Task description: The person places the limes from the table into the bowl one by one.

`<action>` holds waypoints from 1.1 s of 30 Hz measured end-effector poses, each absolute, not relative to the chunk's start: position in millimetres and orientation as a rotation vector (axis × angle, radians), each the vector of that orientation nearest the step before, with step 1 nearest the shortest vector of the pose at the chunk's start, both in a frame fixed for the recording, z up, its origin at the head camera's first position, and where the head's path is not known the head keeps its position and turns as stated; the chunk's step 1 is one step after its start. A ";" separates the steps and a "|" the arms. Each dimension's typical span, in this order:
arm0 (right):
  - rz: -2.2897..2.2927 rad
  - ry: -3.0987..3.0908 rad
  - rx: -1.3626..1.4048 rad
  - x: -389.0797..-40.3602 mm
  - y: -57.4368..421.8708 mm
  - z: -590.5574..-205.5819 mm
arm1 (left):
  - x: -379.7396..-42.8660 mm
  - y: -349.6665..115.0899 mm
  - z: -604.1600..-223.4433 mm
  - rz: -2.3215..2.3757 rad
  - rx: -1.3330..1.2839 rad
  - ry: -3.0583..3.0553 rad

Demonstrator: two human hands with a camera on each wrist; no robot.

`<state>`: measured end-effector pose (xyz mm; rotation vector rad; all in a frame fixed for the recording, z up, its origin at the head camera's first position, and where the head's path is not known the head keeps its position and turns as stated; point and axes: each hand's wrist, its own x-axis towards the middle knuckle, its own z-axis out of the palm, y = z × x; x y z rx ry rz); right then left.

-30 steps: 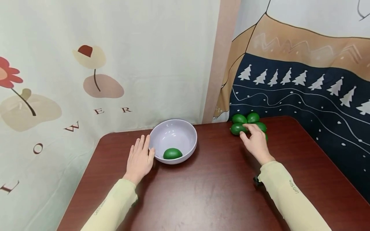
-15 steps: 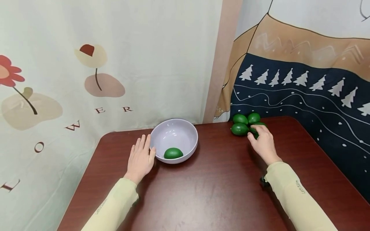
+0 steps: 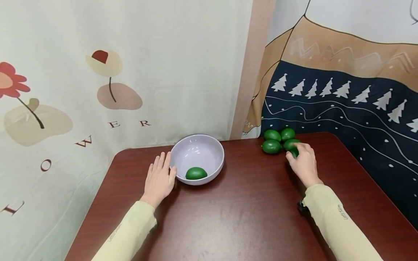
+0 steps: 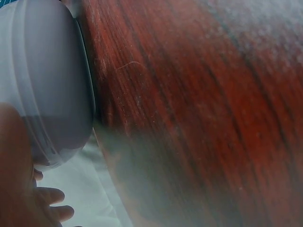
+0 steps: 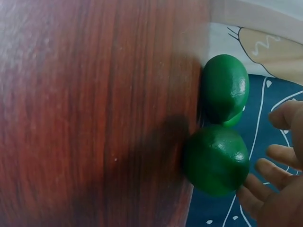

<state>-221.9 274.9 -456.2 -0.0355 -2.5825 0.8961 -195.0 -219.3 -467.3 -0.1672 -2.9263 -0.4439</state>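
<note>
One lime (image 3: 196, 173) lies inside the bowl (image 3: 213, 156); five other limes (image 3: 271, 146) remain on the table (image 3: 235, 214), far right. The left hand (image 3: 158, 181) rests against the bowl's left side, fingers straight. The right hand (image 3: 304, 164) hovers at the nearest lime (image 3: 294, 152), fingers parted, grasping nothing.

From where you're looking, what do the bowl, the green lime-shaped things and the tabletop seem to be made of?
The bowl: glazed ceramic or smooth plastic; bright highlights show gloss, but not which.
The green lime-shaped things: perhaps moulded plastic, perhaps real peel; shiny, quite even colour.
The tabletop: wood or wood-look laminate, semi-gloss; dark streaky grain, soft sheen.
</note>
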 end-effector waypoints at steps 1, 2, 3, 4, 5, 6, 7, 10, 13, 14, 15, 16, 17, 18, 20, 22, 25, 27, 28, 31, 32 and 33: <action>0.896 -2.594 -0.047 -222.0 275.3 -456.3 | -194.5 -219.2 -466.8 -0.445 -0.167 -2.929; 0.895 -2.604 -0.060 -222.1 275.6 -456.3 | -194.1 -219.2 -466.3 -0.448 -0.166 -2.931; 0.891 -2.614 -0.069 -222.3 276.0 -456.6 | -193.6 -219.2 -465.8 -0.449 -0.166 -2.932; 0.889 -2.623 -0.081 -222.4 276.7 -456.9 | -193.4 -219.1 -465.5 -0.449 -0.168 -2.934; 0.886 -2.631 -0.091 -222.5 277.2 -457.0 | -193.5 -219.1 -465.3 -0.449 -0.168 -2.933; 0.886 -2.638 -0.097 -222.3 277.7 -457.3 | -193.6 -219.1 -465.2 -0.449 -0.168 -2.932; 0.884 -2.647 -0.104 -222.6 278.3 -457.7 | -193.7 -219.1 -465.2 -0.450 -0.168 -2.933; 0.882 -2.674 -0.130 -223.1 279.6 -458.4 | -194.1 -219.9 -466.2 -0.444 -0.167 -2.933; 0.887 -2.704 -0.164 -223.5 280.2 -458.4 | -195.1 -220.3 -467.1 -0.440 -0.168 -2.932; 0.888 -2.714 -0.175 -223.7 280.4 -458.6 | -195.2 -220.5 -467.4 -0.436 -0.169 -2.931; 0.890 -2.723 -0.186 -224.0 280.6 -458.9 | -195.4 -220.5 -467.6 -0.435 -0.171 -2.930; 0.890 -2.731 -0.194 -224.3 281.1 -459.3 | -195.4 -220.6 -467.7 -0.434 -0.172 -2.928; 0.890 -2.739 -0.203 -224.6 281.4 -460.0 | -195.4 -220.6 -467.7 -0.433 -0.172 -2.928; 0.888 -2.747 -0.211 -225.1 281.9 -460.9 | -195.3 -220.5 -467.6 -0.431 -0.173 -2.927; 0.880 -2.763 -0.226 -225.8 282.9 -462.3 | -195.0 -220.4 -467.1 -0.431 -0.172 -2.927; 0.875 -2.774 -0.240 -226.2 283.7 -463.4 | -194.8 -220.2 -466.6 -0.431 -0.170 -2.927; 0.875 -2.788 -0.259 -226.2 284.2 -463.2 | -194.7 -219.9 -465.9 -0.431 -0.166 -2.928; 0.880 -2.795 -0.271 -226.5 284.4 -463.1 | -194.4 -219.8 -465.7 -0.432 -0.165 -2.931; 0.885 -2.798 -0.276 -226.6 284.5 -463.0 | -194.2 -219.7 -465.6 -0.432 -0.165 -2.932; 0.893 -2.812 -0.288 -226.8 284.7 -463.5 | -193.7 -219.5 -465.2 -0.433 -0.164 -2.932; 0.896 -2.816 -0.291 -226.7 284.5 -463.7 | -193.5 -219.4 -465.0 -0.434 -0.163 -2.932; 0.899 -2.819 -0.293 -226.6 284.4 -464.0 | -193.4 -219.3 -464.9 -0.434 -0.164 -2.931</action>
